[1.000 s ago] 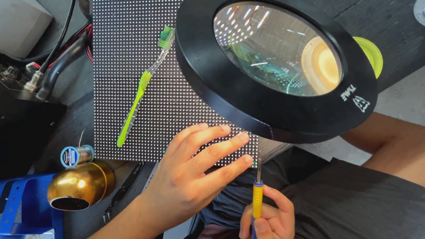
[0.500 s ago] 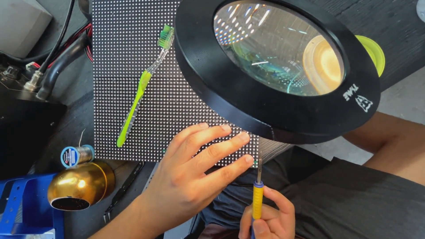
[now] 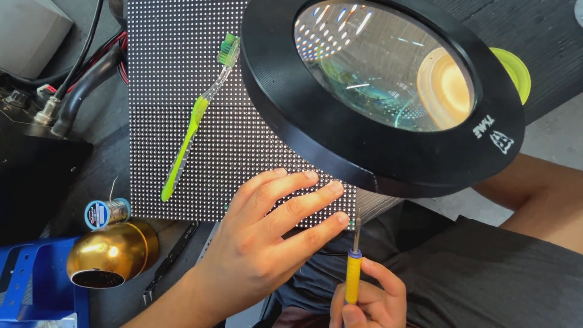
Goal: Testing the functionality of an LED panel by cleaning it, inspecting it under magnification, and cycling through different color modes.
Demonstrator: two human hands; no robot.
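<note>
The left hand is laid flat, fingers spread, on the dotted panel, while a yellow-handled soldering iron is held in the right hand, apparently just beside the panel's near edge.

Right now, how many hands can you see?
2. The left hand lies flat on the dotted panel, at its near edge. The right hand is at the bottom of the picture, holding a yellow-handled soldering iron upright.

You're at an electronics repair workshop: a magnifier lamp, solder spool and dotted LED panel crowd your tabletop
</note>
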